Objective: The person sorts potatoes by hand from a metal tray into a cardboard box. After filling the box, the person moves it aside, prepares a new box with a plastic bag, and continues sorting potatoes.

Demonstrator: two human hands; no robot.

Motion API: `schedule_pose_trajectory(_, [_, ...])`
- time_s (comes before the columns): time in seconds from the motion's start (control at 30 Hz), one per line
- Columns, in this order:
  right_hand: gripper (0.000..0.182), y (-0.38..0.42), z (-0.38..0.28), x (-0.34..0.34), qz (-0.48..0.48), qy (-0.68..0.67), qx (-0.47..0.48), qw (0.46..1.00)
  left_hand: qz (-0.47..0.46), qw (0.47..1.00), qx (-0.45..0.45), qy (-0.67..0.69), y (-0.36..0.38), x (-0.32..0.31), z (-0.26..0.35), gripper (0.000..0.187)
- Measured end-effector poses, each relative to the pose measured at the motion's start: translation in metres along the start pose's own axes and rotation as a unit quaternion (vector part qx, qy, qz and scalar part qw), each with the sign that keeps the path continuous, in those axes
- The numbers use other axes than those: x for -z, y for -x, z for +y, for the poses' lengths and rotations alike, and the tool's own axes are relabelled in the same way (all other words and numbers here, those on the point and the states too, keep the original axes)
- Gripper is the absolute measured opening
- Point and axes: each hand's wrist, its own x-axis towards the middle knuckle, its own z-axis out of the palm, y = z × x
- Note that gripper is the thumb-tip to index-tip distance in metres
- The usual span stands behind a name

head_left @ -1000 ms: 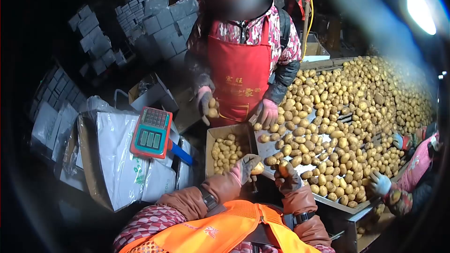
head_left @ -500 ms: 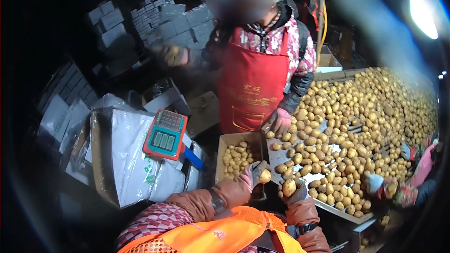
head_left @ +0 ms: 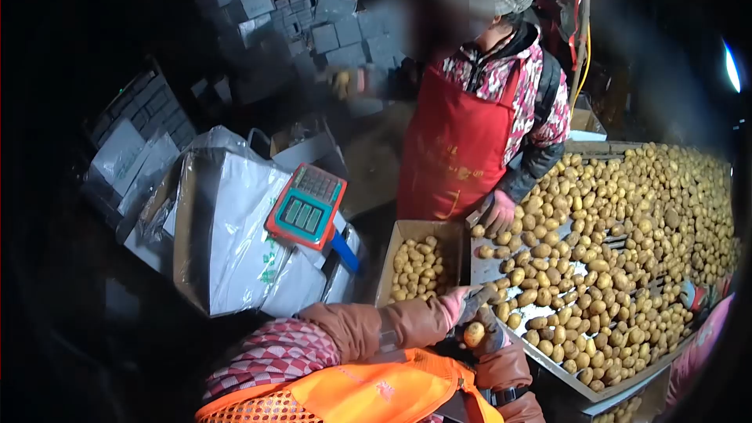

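Note:
My right hand [head_left: 495,334], in a dark glove, is closed on a potato [head_left: 474,334] near the lower edge of the sorting table. Just above it, my left hand [head_left: 470,303], in a grey and pink glove, has its fingers bent close to the right hand. What the left hand holds, if anything, is hidden. Beyond the left hand stands an open cardboard box [head_left: 384,270] with many small potatoes [head_left: 419,266] inside. To the right, loose potatoes [head_left: 595,290] cover much of the table [head_left: 487,268].
A person in a red apron [head_left: 450,149] stands opposite, one gloved hand [head_left: 499,211] at the table edge, the other raised and blurred. A scale [head_left: 307,205] rests by plastic-wrapped boxes [head_left: 243,235]. Another person's pink sleeve [head_left: 701,345] shows at right. Stacked boxes [head_left: 337,35] stand behind.
My left hand has moved right, up against my right hand, and the potato seen in it is now out of sight. The person opposite has turned their head. My view has shifted.

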Motion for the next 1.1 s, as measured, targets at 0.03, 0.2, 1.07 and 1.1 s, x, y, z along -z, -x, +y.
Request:
schedule_pose_trajectory(0.03, [0.051,-0.002,0.000,0.004,-0.003,-0.010,0.002,1.000,0.009,0.999,0.042,-0.017,0.005,-0.006,0.017,0.032])
schedule_pose_trajectory(0.2, [0.054,0.002,0.002,0.015,-0.007,-0.070,0.009,0.998,-0.135,0.973,-0.144,0.119,-0.026,0.022,-0.027,0.046])
schedule_pose_trajectory(1.07, [0.043,0.010,-0.018,0.010,0.100,-0.218,0.131,0.962,0.082,0.988,-0.103,0.078,-0.022,0.047,-0.056,0.026])
schedule_pose_trajectory(1.1, [0.044,0.009,-0.019,0.009,0.100,-0.219,0.131,0.962,0.068,0.985,-0.078,0.140,-0.025,0.052,-0.059,0.026])
